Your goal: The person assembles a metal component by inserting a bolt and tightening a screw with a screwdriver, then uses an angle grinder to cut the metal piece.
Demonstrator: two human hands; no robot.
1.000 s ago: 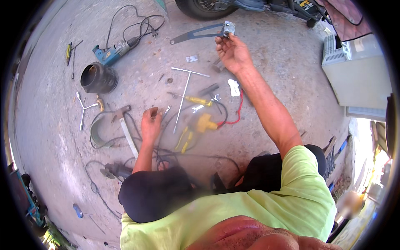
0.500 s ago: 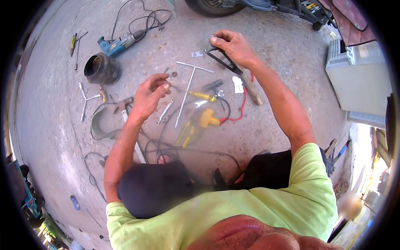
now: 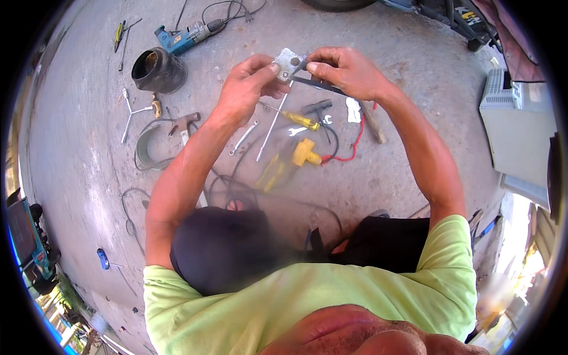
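Thumb and fingers of my left hand (image 3: 248,83) grip the edge of a small silvery metal plate (image 3: 288,63) with a round hole in it. My right hand (image 3: 346,72) closes on a narrow black metal bracket (image 3: 321,86), with thumb and forefinger at its end against the plate. Whether plate and bracket are joined cannot be made out. Below them on the concrete lie a long T-handle wrench (image 3: 271,128), partly hidden by my left hand, a yellow-handled screwdriver (image 3: 300,120) and a combination wrench (image 3: 244,138).
A blue power drill (image 3: 188,38) and a black round container (image 3: 160,71) stand at the far left. Nearer are a Y-shaped wrench (image 3: 130,111), a hammer (image 3: 187,122) and a yellow plug-like piece (image 3: 306,152) on a red cord. A pale cabinet (image 3: 518,130) stands at right.
My left hand has moved up and right and has taken hold of the metal plate. My right hand still holds the bracket, now lying flatter. The whole view has shifted a little.
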